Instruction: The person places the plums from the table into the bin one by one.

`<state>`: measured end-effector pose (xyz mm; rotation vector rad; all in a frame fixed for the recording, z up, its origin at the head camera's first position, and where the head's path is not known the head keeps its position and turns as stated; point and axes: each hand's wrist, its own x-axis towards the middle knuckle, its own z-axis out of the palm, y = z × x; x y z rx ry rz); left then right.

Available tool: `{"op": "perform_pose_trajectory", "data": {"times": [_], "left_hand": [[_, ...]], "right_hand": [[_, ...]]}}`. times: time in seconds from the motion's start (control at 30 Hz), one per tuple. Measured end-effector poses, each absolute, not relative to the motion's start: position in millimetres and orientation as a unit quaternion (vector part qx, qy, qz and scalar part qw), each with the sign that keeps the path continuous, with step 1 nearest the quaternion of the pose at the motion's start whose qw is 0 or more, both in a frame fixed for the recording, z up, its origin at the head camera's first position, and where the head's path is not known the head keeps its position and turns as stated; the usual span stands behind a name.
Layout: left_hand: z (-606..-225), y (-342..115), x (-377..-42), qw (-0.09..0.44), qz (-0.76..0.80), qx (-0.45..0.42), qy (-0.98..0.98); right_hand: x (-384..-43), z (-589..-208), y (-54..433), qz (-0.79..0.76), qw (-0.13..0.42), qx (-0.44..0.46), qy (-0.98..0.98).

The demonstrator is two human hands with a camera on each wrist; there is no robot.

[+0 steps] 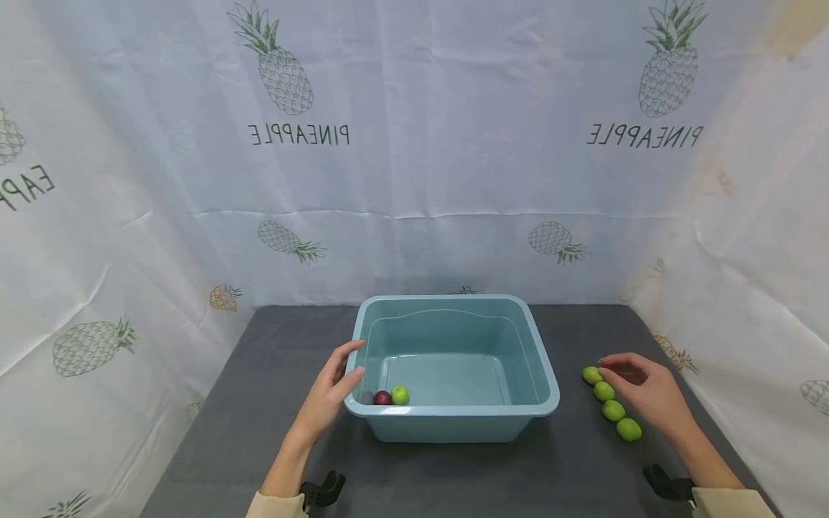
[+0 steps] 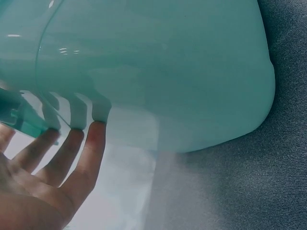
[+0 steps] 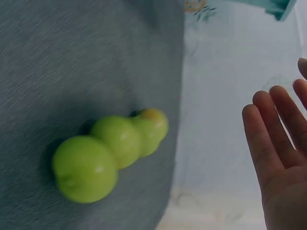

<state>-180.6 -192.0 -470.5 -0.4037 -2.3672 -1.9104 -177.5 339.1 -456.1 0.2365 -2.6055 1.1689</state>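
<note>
My left hand (image 1: 324, 392) rests at the left rim of a light blue-green plastic basin (image 1: 453, 428). Its thumb and index finger lie on the rim in the head view; in the left wrist view, spread fingers (image 2: 86, 163) touch the outer wall. To the basin's right, several lime-like green fruits (image 1: 612, 411) lie in a slanting row. Over the row's far end hovers my right hand (image 1: 648, 392), thumb and index finger near the farthest fruit (image 1: 591, 375). The right wrist view shows fingers (image 3: 268, 139) extended, holding nothing.
Inside the basin, at its near left corner, sit a green fruit (image 1: 400, 395), a dark red round fruit (image 1: 383, 398) and a greyish round thing (image 1: 367, 398), partly hidden by the rim. A dark grey cloth (image 1: 259, 403) covers the table. Pineapple-print curtains (image 1: 440, 165) surround it.
</note>
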Motion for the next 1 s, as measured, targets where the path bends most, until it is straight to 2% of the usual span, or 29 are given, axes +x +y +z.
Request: {"op": "perform_pose_trajectory", "data": {"times": [0.23,0.77,1.0], "left_hand": [[-470.1,-192.1,-179.7,0.035,-0.625,-0.136,-0.768],[-468.2,-191.5,-178.8,0.034,-0.621,-0.136,-0.771],[-469.5,-192.2,-179.5,0.037,-0.621,-0.142,-0.770]], "right_hand": [[-176.9,-474.0,353.7,0.385,0.114,0.053,-0.914],[-172.6,-503.3,375.3,0.349,0.015,-0.013,-0.937],[-175.0,-515.9,377.8,0.342,0.009,-0.014,-0.939]]}}
